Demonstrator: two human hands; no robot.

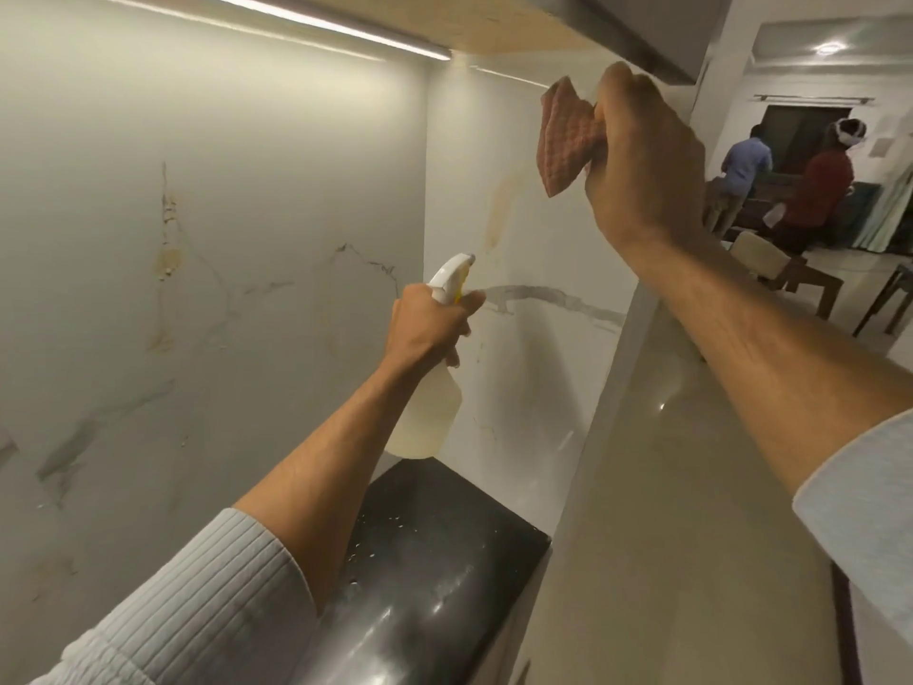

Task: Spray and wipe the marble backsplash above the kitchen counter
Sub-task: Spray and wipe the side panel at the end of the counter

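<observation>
The white marble backsplash with grey and tan veining (222, 239) rises directly behind the glossy black stone counter (435, 561) and turns a corner above the counter's far end. It is rigid and polished, and will probably be slick once wetted, so wipe with flat, even pressure.

The translucent plastic spray bottle with white trigger head (430, 422) is held just above the counter's far end, nozzle towards the corner panel. It looks light. The neck below the trigger is the correct hold. The left hand (427, 321) grips there with its fingers wrapped round. Whether a finger lies on the trigger cannot be told.

The reddish-brown waffle-textured cloth (568, 140) hangs high above the counter, near the cabinet underside. It is soft and will conform to the stone. The right hand (642, 165) holds it bunched in curled fingers.

A lit strip light (321, 27) runs overhead.
</observation>
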